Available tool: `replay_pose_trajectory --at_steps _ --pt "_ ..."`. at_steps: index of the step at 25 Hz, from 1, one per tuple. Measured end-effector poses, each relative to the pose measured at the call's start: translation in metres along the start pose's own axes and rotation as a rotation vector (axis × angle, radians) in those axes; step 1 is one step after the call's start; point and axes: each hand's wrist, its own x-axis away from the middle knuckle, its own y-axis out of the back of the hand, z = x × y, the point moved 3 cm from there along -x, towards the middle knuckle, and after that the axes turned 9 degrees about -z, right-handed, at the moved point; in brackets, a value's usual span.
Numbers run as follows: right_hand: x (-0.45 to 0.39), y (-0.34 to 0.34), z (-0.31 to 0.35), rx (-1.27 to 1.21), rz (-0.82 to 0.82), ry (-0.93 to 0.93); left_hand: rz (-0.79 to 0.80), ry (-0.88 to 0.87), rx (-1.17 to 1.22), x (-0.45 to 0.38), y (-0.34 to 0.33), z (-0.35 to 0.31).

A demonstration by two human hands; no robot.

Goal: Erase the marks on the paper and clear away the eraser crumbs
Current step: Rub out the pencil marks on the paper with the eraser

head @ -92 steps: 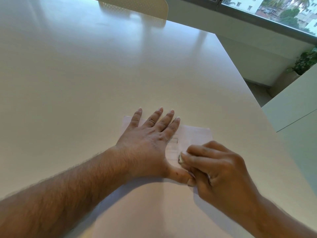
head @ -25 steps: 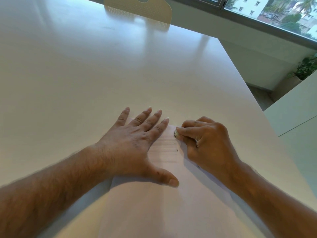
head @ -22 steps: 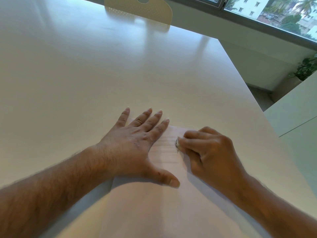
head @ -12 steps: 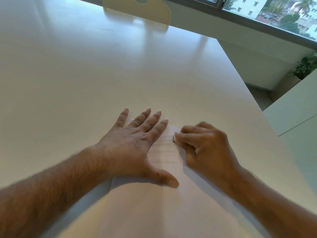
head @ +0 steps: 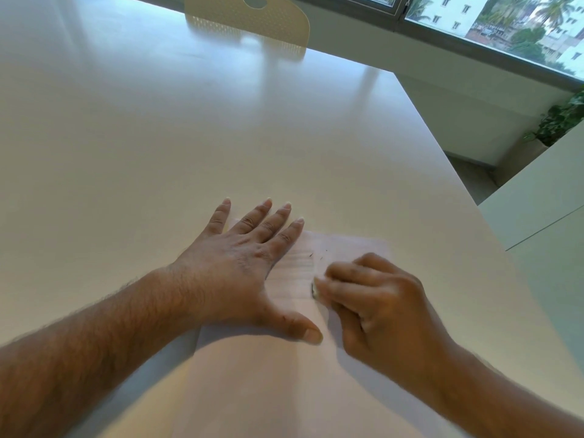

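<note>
A white sheet of paper lies on the pale table in front of me. My left hand rests flat on its upper left part, fingers spread, holding nothing. My right hand is blurred and pinches a small eraser against the paper; only the eraser's dirty tip shows past the fingertips. Faint pencil lines and a few dark eraser crumbs lie between the two hands, near the paper's top.
The table's right edge runs close by my right hand, with floor beyond it. A second white surface stands further right. A cream chair back stands at the far side. A potted plant sits under the window.
My right hand with the eraser has slid back toward me along the paper, after rubbing up and down near the top edge. The left hand has stayed flat in place.
</note>
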Motion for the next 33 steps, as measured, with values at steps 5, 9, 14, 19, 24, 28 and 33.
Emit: replay_pose_trajectory --at_steps 5,9,14,19,24,28,33 --pt "-0.036 -0.025 -0.029 0.054 0.019 -0.097 0.008 0.004 0.006 0.0 0.002 -0.002" --pt "-0.015 -0.01 -0.012 0.038 -0.006 -0.057 0.002 0.003 0.009 0.0 0.002 -0.002" --pt "0.007 0.003 0.004 -0.013 -0.02 0.01 0.012 0.004 0.005 0.0 0.002 -0.001" --pt "-0.032 -0.018 -0.024 0.046 -0.018 -0.059 0.015 0.008 0.005 0.001 0.004 -0.002" --pt "-0.001 -0.002 -0.008 -0.006 -0.007 -0.033 0.011 0.008 0.006 0.001 0.002 -0.002" --pt "0.017 0.01 0.005 -0.039 -0.038 -0.006 0.01 0.007 0.007 0.0 0.002 -0.001" --pt "-0.028 -0.017 -0.022 0.005 -0.016 -0.06 0.015 0.001 0.007 0.0 0.002 -0.001"
